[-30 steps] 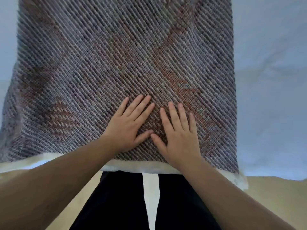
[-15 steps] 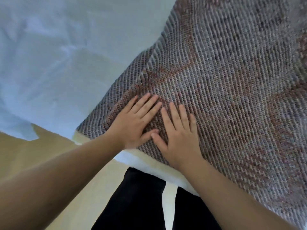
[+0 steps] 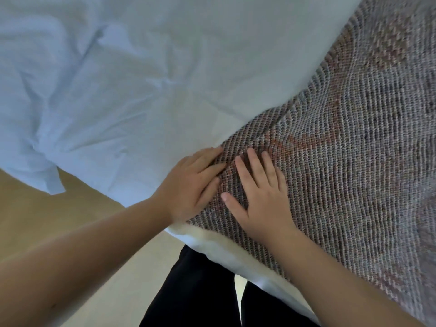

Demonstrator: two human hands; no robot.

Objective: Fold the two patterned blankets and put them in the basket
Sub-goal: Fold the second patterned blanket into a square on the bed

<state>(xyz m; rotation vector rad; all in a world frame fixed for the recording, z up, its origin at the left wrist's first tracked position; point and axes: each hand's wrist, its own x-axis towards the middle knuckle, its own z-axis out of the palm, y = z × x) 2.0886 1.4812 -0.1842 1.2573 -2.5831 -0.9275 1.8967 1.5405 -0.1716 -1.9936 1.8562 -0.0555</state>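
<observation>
Pale blue bedsheet [image 3: 146, 67] covers the bed, rumpled into creases at the far left, with tan floor [image 3: 35, 208] showing below its hanging corner. Nearest the camera, both forearms reach up from the bottom edge over dark trousers [image 3: 195, 291].

Both hands lie flat, fingers straight and holding nothing: the left hand [image 3: 191, 185] straddles the blanket's left edge, its fingertips on the weave, while the right hand [image 3: 262, 197] presses down wholly on the fabric just beside it.

One patterned blanket [image 3: 354, 161], a grey knit with rust-coloured markings, lies spread on the bed and runs off toward the right. No second blanket or basket is in view.

This looks like smoothing before or between folds. To do it well, I would sweep outward from the near corner toward the far edge with flat palms, then line up the edges squarely before folding, since a thick knit tends to bunch and skew.
</observation>
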